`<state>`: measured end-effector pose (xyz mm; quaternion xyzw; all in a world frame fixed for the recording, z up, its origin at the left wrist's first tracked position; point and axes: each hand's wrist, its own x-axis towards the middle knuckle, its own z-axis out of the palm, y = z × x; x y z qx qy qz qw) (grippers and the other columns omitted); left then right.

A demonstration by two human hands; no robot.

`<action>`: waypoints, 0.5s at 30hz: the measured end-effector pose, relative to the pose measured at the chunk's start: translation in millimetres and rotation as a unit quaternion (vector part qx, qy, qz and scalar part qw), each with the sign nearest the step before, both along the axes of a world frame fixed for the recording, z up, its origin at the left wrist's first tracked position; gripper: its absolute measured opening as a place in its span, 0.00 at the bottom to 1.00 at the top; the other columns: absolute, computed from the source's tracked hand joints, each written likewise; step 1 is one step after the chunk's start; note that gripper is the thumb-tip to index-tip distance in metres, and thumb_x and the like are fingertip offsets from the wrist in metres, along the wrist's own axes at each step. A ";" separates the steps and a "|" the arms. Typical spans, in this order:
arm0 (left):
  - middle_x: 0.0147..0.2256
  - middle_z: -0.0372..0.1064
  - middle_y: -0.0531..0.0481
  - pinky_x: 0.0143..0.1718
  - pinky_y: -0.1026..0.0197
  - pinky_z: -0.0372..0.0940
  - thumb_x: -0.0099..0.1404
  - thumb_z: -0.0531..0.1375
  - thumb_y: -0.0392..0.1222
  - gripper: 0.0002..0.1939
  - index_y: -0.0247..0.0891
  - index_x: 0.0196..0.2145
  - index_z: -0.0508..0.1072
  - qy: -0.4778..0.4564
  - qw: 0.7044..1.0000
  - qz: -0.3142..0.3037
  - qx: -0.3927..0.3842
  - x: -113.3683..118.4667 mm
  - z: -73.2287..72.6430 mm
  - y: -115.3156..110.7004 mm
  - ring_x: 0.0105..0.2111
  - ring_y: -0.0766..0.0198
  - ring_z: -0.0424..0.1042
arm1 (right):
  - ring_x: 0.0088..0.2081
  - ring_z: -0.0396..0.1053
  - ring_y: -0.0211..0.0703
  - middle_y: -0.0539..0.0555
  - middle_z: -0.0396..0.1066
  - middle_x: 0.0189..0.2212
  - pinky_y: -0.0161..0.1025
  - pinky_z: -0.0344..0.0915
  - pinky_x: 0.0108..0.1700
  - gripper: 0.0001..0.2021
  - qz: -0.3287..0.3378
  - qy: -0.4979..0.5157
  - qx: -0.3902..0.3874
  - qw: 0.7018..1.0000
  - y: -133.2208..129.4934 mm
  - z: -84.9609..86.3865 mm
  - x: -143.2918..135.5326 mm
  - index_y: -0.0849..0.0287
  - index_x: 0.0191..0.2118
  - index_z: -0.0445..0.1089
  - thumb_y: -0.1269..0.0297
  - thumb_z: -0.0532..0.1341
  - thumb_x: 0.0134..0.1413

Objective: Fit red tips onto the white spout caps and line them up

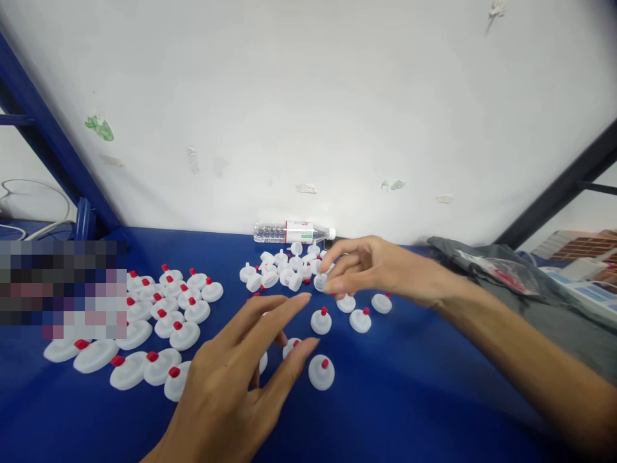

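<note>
My left hand (241,370) is in the lower middle, over the blue table, with thumb and fingers apart and nothing between them. Past its fingertips sits a white round cap with a red tip (321,373), and another red-tipped cap (321,320) is farther back. My right hand (369,267) reaches in from the right at the edge of a pile of white caps (282,267). Its fingers are curled, with a gap between index finger and thumb. One white cap (320,283) shows close to those fingertips; I see none gripped. Red-tipped caps (360,320) lie below this hand.
Many red-tipped white caps (166,323) stand grouped on the left of the blue table (409,386). A clear plastic bottle (294,232) lies against the white wall. Dark plastic bags (511,283) are at the right. A pixelated patch covers the far left.
</note>
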<state>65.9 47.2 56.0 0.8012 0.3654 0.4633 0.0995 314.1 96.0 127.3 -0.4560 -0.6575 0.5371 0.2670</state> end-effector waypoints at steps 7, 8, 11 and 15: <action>0.39 0.75 0.59 0.38 0.73 0.72 0.73 0.61 0.34 0.10 0.47 0.49 0.74 0.046 0.993 0.028 0.110 -3.2 4.7 1.1 0.33 0.74 0.76 | 0.35 0.76 0.37 0.49 0.79 0.34 0.33 0.68 0.40 0.11 -0.010 0.181 -0.066 0.981 -27.5 -26.7 -50.2 0.57 0.39 0.76 0.66 0.74 0.50; 0.39 0.75 0.59 0.38 0.73 0.71 0.73 0.60 0.34 0.10 0.45 0.49 0.73 0.051 0.990 0.035 0.129 -3.1 5.7 2.2 0.33 0.74 0.76 | 0.35 0.76 0.36 0.49 0.80 0.35 0.32 0.68 0.40 0.12 -0.020 0.184 -0.075 0.980 -28.3 -28.2 -50.7 0.56 0.40 0.76 0.65 0.75 0.50; 0.37 0.76 0.55 0.37 0.73 0.71 0.74 0.59 0.32 0.08 0.39 0.48 0.75 0.069 0.977 0.064 0.192 -2.4 5.7 5.0 0.34 0.73 0.77 | 0.41 0.77 0.38 0.51 0.81 0.39 0.33 0.68 0.43 0.14 -0.022 0.170 -0.096 0.980 -29.6 -24.3 -48.5 0.55 0.46 0.77 0.62 0.73 0.54; 0.38 0.75 0.54 0.34 0.71 0.71 0.75 0.59 0.36 0.07 0.40 0.46 0.77 0.066 0.971 0.112 0.202 -4.2 4.0 5.2 0.34 0.71 0.77 | 0.52 0.75 0.45 0.54 0.79 0.47 0.39 0.70 0.50 0.17 0.024 0.140 -0.071 0.987 -27.0 -7.6 -39.7 0.51 0.56 0.73 0.57 0.66 0.63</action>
